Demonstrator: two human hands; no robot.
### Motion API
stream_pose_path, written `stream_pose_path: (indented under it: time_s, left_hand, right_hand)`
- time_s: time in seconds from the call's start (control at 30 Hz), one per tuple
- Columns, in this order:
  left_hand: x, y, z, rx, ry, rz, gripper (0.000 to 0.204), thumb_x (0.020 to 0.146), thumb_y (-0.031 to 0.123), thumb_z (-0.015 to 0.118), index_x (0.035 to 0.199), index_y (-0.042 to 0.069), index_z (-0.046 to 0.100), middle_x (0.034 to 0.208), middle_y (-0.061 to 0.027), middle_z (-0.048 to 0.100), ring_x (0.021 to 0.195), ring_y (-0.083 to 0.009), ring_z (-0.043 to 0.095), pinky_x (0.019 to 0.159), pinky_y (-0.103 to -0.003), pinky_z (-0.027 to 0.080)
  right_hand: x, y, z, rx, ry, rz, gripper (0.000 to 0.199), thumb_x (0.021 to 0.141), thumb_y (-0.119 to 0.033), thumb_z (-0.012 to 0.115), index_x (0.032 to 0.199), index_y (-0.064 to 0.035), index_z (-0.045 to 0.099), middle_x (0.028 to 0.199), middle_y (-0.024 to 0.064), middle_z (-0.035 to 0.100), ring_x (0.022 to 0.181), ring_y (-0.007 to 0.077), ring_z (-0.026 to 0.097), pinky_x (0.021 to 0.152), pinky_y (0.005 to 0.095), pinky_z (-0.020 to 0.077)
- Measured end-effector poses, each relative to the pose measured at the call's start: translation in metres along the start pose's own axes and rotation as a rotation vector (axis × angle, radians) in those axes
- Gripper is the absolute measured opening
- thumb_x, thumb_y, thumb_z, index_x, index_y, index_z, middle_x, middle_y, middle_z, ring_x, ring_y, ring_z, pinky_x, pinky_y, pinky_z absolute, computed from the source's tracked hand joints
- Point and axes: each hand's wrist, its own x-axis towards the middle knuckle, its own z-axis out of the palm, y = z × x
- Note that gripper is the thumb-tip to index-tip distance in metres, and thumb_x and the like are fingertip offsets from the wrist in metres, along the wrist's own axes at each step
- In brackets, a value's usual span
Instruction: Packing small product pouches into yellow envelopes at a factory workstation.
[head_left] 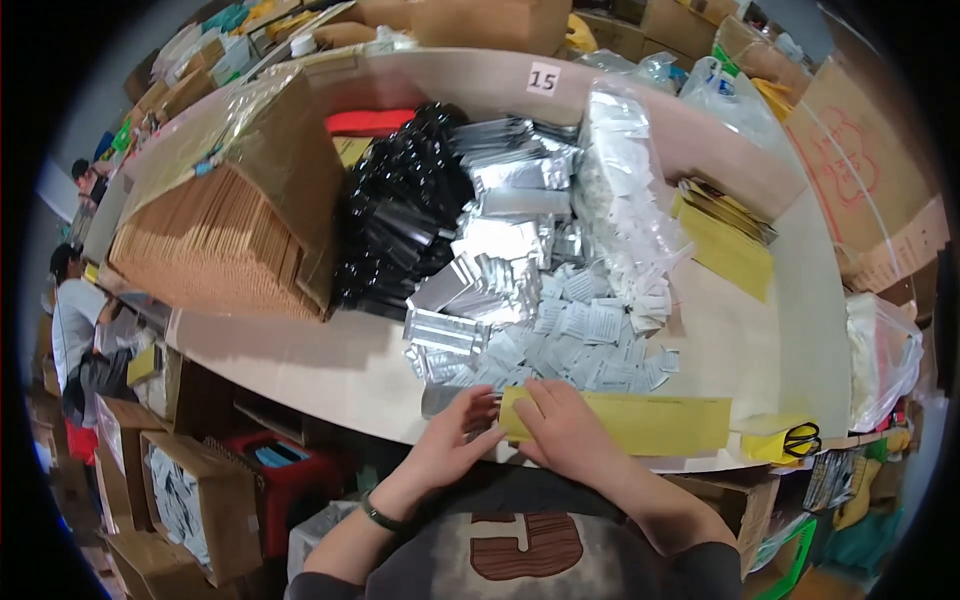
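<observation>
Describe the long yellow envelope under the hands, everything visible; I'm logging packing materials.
The yellow envelope is a long, flat paper sleeve, plain mustard yellow, lying flat along the table's near edge. Its left end is covered by the right hand, and the left hand's fingers meet it there. White sachets lie just behind it; scissors sit past its right end. Whether it is filled cannot be told.

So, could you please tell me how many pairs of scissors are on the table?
1: the scissors lie on a yellow pad at the table's near right edge. Others may be hidden under piles.
</observation>
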Motion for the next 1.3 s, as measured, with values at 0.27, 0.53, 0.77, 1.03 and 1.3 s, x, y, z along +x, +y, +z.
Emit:
stream_pose_path:
  time_s: [0.27,0.53,0.77,1.03,1.3]
  left_hand:
    - [-0.003,-0.023,-0.024,1.164,0.064,0.44,0.056,0.063,0.024,0.083,0.111,0.009,0.059,0.091,-0.0119,0.061,0.084,-0.0315,0.062,0.07,-0.041,0.051]
    - [0.007,0.001,0.009,0.807,-0.029,0.161,0.049,0.068,0.026,0.08,0.109,0.005,0.061,0.093,-0.016,0.068,0.087,-0.0358,0.067,0.074,-0.042,0.054]
    - [0.003,0.016,0.007,0.424,-0.078,-0.196,0.053,0.068,0.03,0.082,0.11,0.003,0.061,0.088,-0.0166,0.068,0.083,-0.035,0.068,0.073,-0.041,0.055]
    - [-0.001,0.024,-0.016,0.673,0.028,0.106,0.059,0.07,0.032,0.082,0.117,0.004,0.06,0.094,-0.0154,0.069,0.087,-0.0342,0.068,0.076,-0.041,0.055]
    - [-0.019,0.028,-0.045,0.673,0.092,0.192,0.058,0.066,0.025,0.084,0.117,0.007,0.061,0.098,-0.0137,0.069,0.087,-0.0335,0.068,0.075,-0.039,0.055]
  right_hand:
    - [0.019,-0.011,-0.005,0.032,0.028,-0.306,0.022,0.082,-0.03,0.07,0.097,-0.0153,0.063,0.089,0.0103,0.055,0.088,0.029,0.06,0.071,0.0393,0.0485]
    - [-0.028,0.122,-0.102,-0.053,0.055,0.028,0.024,0.081,-0.024,0.077,0.067,-0.0099,0.064,0.073,0.0041,0.055,0.067,0.0246,0.058,0.057,0.0364,0.0458]
    - [-0.066,0.181,-0.143,-0.536,0.302,0.205,0.027,0.08,-0.015,0.075,0.062,-0.008,0.055,0.064,0.0071,0.053,0.056,0.0277,0.054,0.049,0.0384,0.0424]
    - [-0.002,0.075,-0.116,-0.125,0.156,-0.159,0.035,0.084,-0.018,0.076,0.06,-0.0067,0.053,0.06,0.0061,0.048,0.053,0.0259,0.051,0.047,0.0375,0.0401]
    - [0.029,0.047,-0.096,0.159,0.175,-0.187,0.037,0.087,-0.023,0.075,0.063,-0.0052,0.053,0.062,0.0078,0.049,0.051,0.027,0.051,0.047,0.0376,0.0388]
